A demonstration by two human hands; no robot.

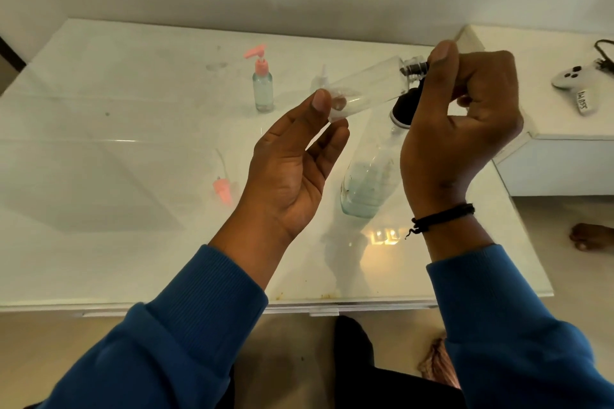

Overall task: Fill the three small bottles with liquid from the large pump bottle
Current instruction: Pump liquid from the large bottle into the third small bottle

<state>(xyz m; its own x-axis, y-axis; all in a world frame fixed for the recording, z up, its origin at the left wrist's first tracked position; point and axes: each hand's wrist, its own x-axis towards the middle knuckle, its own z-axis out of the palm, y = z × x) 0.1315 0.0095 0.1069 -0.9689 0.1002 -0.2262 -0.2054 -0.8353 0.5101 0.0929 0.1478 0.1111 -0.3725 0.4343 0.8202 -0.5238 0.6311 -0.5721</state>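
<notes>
A: Big bottle (368, 176) stands on the table (99, 176), partly full, so probably weighty; take it by the body.

B: And the small clear bottle (365, 90)?

A: Held tilted in the air. Light, slick plastic. Left hand (292, 169) pinches its base with its fingertips; right hand (465, 116) curls round the neck, perhaps twisting the cap, hard to see.

Cap on the held bottle (368, 90) was hidden by right-hand fingers (465, 83). Big bottle's (368, 183) pump top was partly covered by that hand, liquid level not readable. Small clear bottle (320, 80) behind was blurred. Controller (578, 80) label too small to be read, cable cut off at edge.
</notes>
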